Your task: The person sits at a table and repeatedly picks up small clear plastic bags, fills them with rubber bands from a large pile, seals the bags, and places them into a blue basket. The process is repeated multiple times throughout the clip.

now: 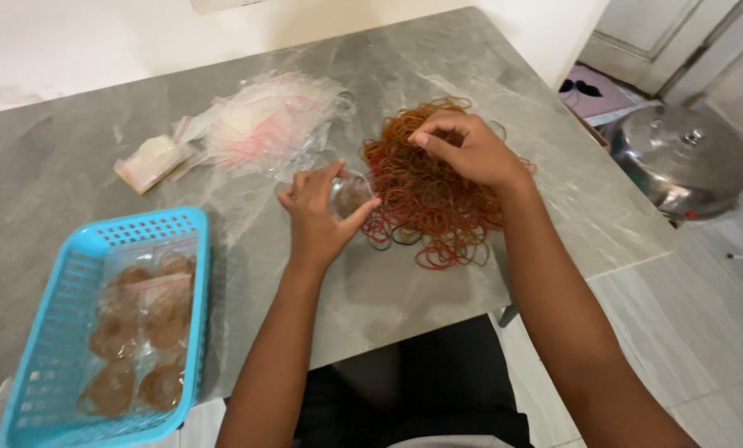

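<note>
A loose pile of red and orange rubber bands [429, 191] lies on the grey marble table [73, 158]. My right hand [462, 149] rests on top of the pile with its fingers pinched into the bands. My left hand [317, 211] holds a small clear plastic bag [348, 195] at the pile's left edge; some bands show inside it. A heap of empty clear zip bags with red strips [263, 120] lies behind my left hand.
A blue plastic basket [73, 249] at the front left holds several filled bags of rubber bands. A small folded packet [151, 162] lies beside the empty bags. A metal pot lid [678, 153] sits on the tiled floor to the right.
</note>
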